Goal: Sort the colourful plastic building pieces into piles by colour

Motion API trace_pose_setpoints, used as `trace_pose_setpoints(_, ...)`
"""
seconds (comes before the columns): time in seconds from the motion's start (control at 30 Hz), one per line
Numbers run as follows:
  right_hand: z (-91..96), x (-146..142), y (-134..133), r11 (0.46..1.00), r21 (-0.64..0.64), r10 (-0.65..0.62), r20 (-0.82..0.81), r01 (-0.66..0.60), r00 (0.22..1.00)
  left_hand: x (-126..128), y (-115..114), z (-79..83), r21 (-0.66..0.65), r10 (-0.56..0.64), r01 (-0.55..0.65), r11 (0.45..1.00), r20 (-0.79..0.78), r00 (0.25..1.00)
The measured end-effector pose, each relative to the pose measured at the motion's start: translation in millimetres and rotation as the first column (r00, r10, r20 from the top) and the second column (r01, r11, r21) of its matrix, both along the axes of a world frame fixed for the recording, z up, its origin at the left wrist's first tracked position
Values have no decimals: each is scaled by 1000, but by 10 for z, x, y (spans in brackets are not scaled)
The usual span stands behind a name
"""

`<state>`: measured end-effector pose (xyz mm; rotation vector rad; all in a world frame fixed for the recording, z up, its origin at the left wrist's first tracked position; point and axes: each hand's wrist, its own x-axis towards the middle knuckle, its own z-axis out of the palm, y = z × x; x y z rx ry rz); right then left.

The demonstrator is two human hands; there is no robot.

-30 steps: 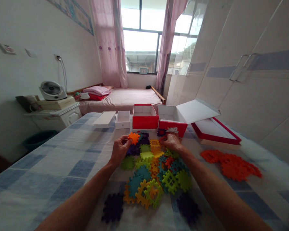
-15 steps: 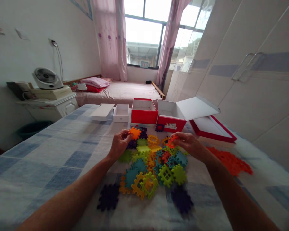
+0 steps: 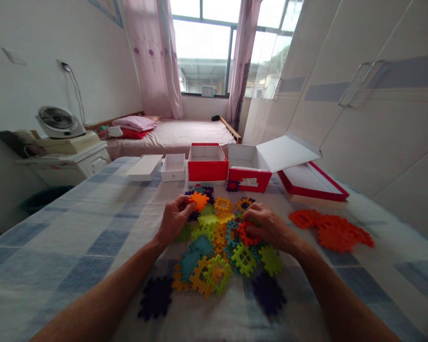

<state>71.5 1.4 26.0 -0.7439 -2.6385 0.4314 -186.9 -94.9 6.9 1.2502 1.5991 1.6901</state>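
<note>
"From the head view, what has been changed since half a second ago?"

"The right hand (image 3: 271,230) has been lowered: a red-orange piece (image 3: 248,237), held up above the heap then, is now held down among the teal and lime pieces on the heap's right side. Whether a second red piece is gripped with it cannot be told."

"And the left hand (image 3: 174,218)?"

"Little has been altered there. An orange piece (image 3: 199,201) is pinched at the fingertips, over the heap's far left part, as before."

"Has anything else been shifted?"

"No clear shift is seen. The red pile (image 3: 337,232) is found right of the heap on the worktop (image 3: 103,247), and a purple piece (image 3: 233,185) is seen at the front of the open red box (image 3: 255,179)."
</note>
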Motion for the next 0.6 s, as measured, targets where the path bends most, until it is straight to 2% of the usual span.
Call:
trace_pose_setpoints(0.13, 23, 69, 28, 973, -217, -109, -146, 75, 983, 62, -26, 31, -2, -18, 18, 1000, 10, 1000)
trace_pose_setpoints(0.23, 69, 97, 36, 895, -445, -167, -283, 25, 945, 143, -52, 70, -33, -42, 43, 999, 24, 999)
trace_pose_setpoints(0.33, 138, 59, -31, 804, -590, -195, -381, -75, 904, 259, -75, 101, -66, -94, 98, 993, 63, 994)
trace_pose_setpoints(0.4, 168, -7, -111, 775, -621, -191, -404, -115, 895, 342, -91, 106, -85, -149, 157, 984, 88, 985)
trace_pose_setpoints(0.47, 166, -95, -192, 771, -614, -148, -432, -170, 890, 412, -111, 104, -101, -209, 216, 971, 75, 975)
trace_pose_setpoints(0.53, 133, -188, -256, 779, -583, -86, -464, -231, 882, 460, -135, 103, -106, -260, 259, 960, 13, 966)
trace_pose_setpoints(0.6, 84, -275, -302, 807, -548, -69, -460, -222, 885, 490, -158, 110, -91, -303, 296, 951, -72, 950)
